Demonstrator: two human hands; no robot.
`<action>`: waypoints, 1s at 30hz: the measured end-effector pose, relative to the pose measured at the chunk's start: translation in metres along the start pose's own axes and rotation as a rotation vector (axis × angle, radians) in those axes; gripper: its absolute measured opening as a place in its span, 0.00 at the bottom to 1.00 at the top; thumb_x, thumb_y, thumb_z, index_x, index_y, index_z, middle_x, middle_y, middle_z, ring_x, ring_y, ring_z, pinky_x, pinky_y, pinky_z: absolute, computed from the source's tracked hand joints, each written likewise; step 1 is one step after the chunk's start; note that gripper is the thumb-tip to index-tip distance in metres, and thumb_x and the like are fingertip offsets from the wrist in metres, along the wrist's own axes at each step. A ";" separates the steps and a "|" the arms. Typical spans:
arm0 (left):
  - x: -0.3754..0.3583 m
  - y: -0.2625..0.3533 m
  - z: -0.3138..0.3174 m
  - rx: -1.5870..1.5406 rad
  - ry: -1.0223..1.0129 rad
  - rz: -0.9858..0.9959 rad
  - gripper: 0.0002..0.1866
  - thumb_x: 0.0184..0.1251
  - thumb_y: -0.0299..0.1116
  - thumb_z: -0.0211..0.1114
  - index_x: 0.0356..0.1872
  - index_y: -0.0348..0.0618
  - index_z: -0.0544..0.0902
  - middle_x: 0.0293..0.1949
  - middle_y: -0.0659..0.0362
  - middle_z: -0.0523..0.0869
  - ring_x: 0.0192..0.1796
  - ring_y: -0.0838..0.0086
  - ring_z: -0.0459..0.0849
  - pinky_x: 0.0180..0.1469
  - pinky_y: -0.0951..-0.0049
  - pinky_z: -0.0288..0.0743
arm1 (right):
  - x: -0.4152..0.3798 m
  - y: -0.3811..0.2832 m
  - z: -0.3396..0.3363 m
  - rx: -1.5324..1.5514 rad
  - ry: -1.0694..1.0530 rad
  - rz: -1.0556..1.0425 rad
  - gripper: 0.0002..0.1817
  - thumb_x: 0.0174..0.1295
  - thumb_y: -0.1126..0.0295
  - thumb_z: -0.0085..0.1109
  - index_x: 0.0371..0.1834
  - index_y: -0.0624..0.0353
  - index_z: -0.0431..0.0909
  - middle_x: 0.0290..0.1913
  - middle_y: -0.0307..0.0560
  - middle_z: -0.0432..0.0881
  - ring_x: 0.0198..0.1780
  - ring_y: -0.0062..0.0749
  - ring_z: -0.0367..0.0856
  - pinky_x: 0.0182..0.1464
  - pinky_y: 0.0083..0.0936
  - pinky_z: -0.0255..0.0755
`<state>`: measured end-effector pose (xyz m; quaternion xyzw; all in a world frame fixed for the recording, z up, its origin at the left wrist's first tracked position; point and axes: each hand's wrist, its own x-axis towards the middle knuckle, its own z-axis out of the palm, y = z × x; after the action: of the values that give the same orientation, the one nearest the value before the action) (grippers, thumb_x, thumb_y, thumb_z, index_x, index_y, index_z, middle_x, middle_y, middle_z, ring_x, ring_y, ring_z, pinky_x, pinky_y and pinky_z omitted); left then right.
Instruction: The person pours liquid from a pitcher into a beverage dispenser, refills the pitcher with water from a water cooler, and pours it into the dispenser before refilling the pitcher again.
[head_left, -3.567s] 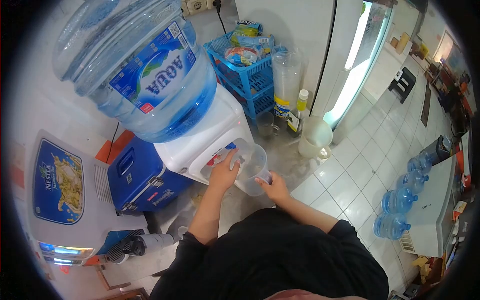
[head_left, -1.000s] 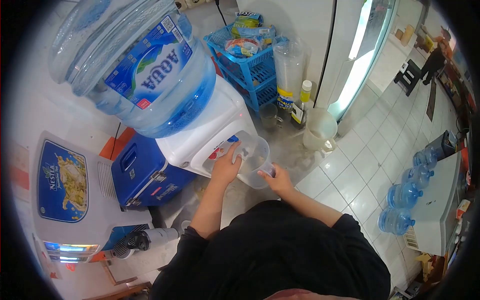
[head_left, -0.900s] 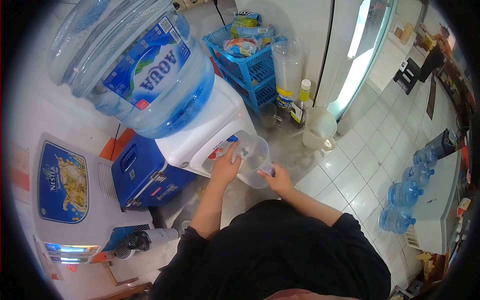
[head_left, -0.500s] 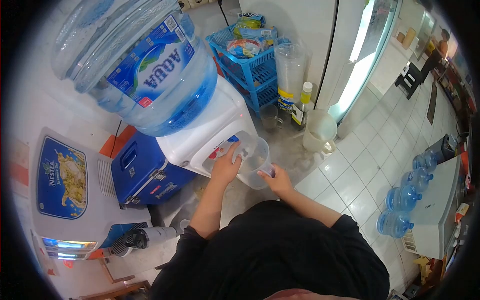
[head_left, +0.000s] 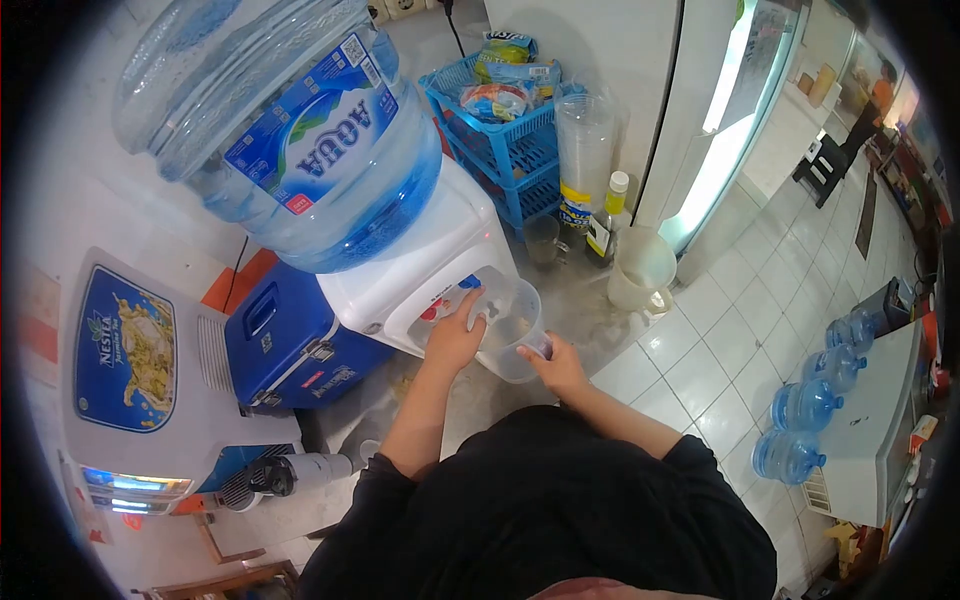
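Note:
A white water dispenser carries a large upturned water bottle with a blue label. Under its front hood, my left hand reaches in with the index finger stretched onto the blue tap. The thumb stands apart and nothing is held in that hand. A clear plastic jug is at the dispenser's front, below the taps. My right hand is closed on the jug's near right side, where the handle is mostly hidden by the fingers. I cannot make out the water level.
A blue cooler box and a drink machine stand left. Behind are a blue basket rack, stacked cups, a bottle, a glass mug and a cloudy pitcher. Several water bottles line the right.
The view has shifted slightly, moving the scene a little right and down. Both hands keep their places at the tap and the jug.

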<state>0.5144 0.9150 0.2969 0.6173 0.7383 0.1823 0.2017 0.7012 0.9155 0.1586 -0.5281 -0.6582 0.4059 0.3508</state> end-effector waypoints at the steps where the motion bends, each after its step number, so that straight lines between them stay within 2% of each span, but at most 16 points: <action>1: 0.000 0.000 0.000 -0.003 0.002 0.006 0.24 0.62 0.44 0.50 0.62 0.66 0.65 0.33 0.41 0.82 0.40 0.48 0.82 0.47 0.56 0.73 | 0.000 0.000 -0.001 0.008 -0.001 0.014 0.18 0.55 0.59 0.65 0.37 0.65 0.77 0.24 0.44 0.78 0.25 0.23 0.71 0.30 0.25 0.67; 6: -0.001 0.001 0.001 -0.008 0.024 0.024 0.25 0.62 0.44 0.50 0.63 0.67 0.65 0.34 0.41 0.82 0.41 0.48 0.81 0.47 0.56 0.72 | -0.001 -0.004 -0.002 -0.046 0.047 0.000 0.18 0.55 0.59 0.65 0.37 0.65 0.77 0.24 0.45 0.78 0.25 0.24 0.72 0.30 0.26 0.67; 9: 0.000 -0.001 0.002 -0.018 0.019 0.034 0.25 0.62 0.44 0.50 0.63 0.67 0.65 0.34 0.41 0.82 0.41 0.48 0.81 0.48 0.56 0.72 | -0.001 -0.008 -0.010 -0.001 -0.045 -0.097 0.19 0.54 0.59 0.65 0.37 0.65 0.77 0.23 0.45 0.78 0.25 0.24 0.72 0.30 0.27 0.67; 11: 0.000 -0.002 0.003 -0.003 0.035 0.055 0.25 0.62 0.44 0.50 0.63 0.67 0.65 0.35 0.41 0.82 0.42 0.48 0.81 0.48 0.56 0.72 | -0.001 -0.008 -0.007 -0.003 0.015 -0.118 0.19 0.54 0.58 0.65 0.37 0.65 0.77 0.23 0.46 0.78 0.25 0.25 0.72 0.30 0.27 0.67; 14: 0.002 -0.005 0.005 0.001 0.023 0.043 0.25 0.62 0.44 0.50 0.63 0.67 0.65 0.34 0.41 0.82 0.42 0.48 0.81 0.48 0.56 0.72 | -0.001 -0.012 -0.010 0.013 -0.023 -0.025 0.19 0.54 0.58 0.65 0.36 0.65 0.77 0.23 0.46 0.78 0.24 0.25 0.72 0.30 0.27 0.67; 20: 0.001 0.001 -0.001 0.001 -0.048 -0.016 0.25 0.62 0.45 0.51 0.63 0.67 0.64 0.36 0.41 0.82 0.42 0.49 0.81 0.49 0.56 0.72 | -0.001 -0.013 -0.011 -0.023 -0.001 -0.075 0.19 0.54 0.57 0.65 0.36 0.65 0.77 0.23 0.46 0.78 0.25 0.25 0.72 0.30 0.27 0.67; 24: -0.001 0.002 -0.001 0.000 -0.011 -0.001 0.25 0.62 0.44 0.51 0.63 0.67 0.64 0.37 0.41 0.82 0.42 0.49 0.81 0.48 0.55 0.72 | 0.000 -0.005 -0.005 -0.012 0.010 -0.096 0.19 0.54 0.57 0.65 0.36 0.65 0.77 0.23 0.46 0.78 0.25 0.26 0.72 0.30 0.27 0.68; 26: -0.001 0.000 0.001 0.006 0.006 0.027 0.25 0.63 0.44 0.51 0.63 0.67 0.64 0.36 0.42 0.83 0.42 0.49 0.81 0.48 0.55 0.72 | 0.002 0.004 0.004 -0.080 0.068 0.012 0.19 0.54 0.57 0.65 0.36 0.65 0.77 0.23 0.46 0.78 0.25 0.26 0.72 0.30 0.26 0.68; 30: 0.001 -0.001 0.002 0.024 -0.008 0.016 0.25 0.63 0.44 0.50 0.63 0.67 0.63 0.36 0.42 0.83 0.42 0.49 0.82 0.48 0.55 0.72 | 0.002 0.008 0.005 -0.065 0.070 -0.021 0.19 0.54 0.57 0.65 0.37 0.64 0.78 0.23 0.46 0.78 0.25 0.26 0.72 0.30 0.26 0.68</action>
<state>0.5144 0.9156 0.2950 0.6265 0.7345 0.1725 0.1956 0.6995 0.9171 0.1493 -0.5464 -0.6638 0.3619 0.3603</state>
